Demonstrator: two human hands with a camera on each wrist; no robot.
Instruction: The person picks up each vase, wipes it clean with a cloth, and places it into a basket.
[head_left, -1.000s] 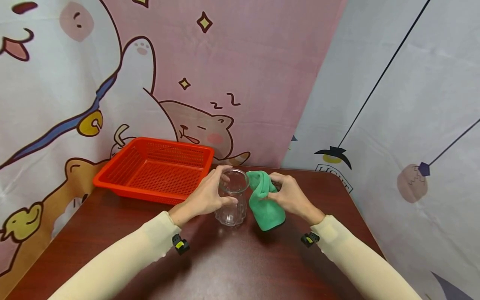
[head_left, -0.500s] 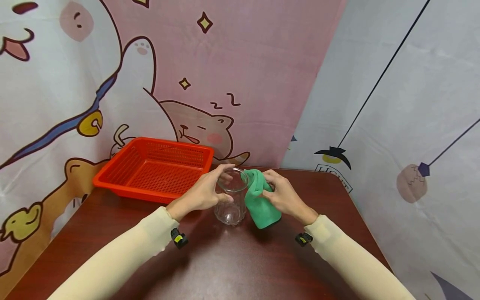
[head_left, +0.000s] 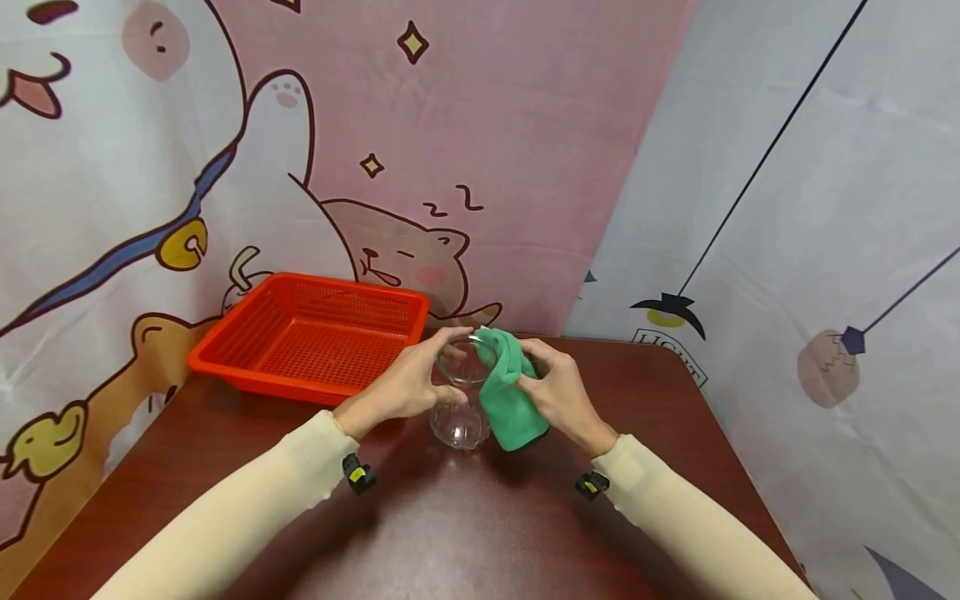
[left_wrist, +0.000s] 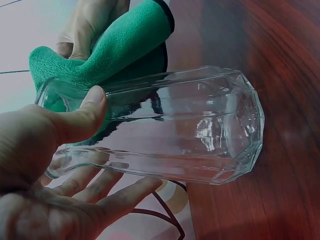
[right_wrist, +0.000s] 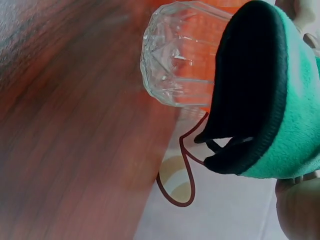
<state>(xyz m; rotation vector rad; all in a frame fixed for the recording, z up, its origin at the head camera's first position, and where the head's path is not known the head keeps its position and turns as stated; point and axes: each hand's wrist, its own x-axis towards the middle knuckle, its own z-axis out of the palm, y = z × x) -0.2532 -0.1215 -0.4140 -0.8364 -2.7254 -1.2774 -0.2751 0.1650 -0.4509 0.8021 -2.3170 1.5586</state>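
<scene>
A clear glass vase point(head_left: 459, 427) with a flared rim and faceted sides stands upright on the table. My left hand point(head_left: 408, 379) grips it near the neck, thumb in front and fingers behind; the left wrist view shows the whole vase point(left_wrist: 185, 127). My right hand point(head_left: 561, 390) pinches a folded green cloth point(head_left: 512, 412) with dark edging. The cloth's upper end overlaps the right side of the vase's rim, and the rest hangs beside the glass. In the right wrist view, the cloth point(right_wrist: 302, 120) hides most of my right fingers and the vase's upper part.
A red perforated plastic basket point(head_left: 300, 383) sits at the back left of the dark red-brown wooden table point(head_left: 480, 525). Curtains point(head_left: 525, 167) with cartoon prints hang close behind the table and along its right side.
My right hand has moved left with the green cloth, from beside the vase to its rim. My left hand has slid slightly left, still holding the vase, which has hardly moved.
</scene>
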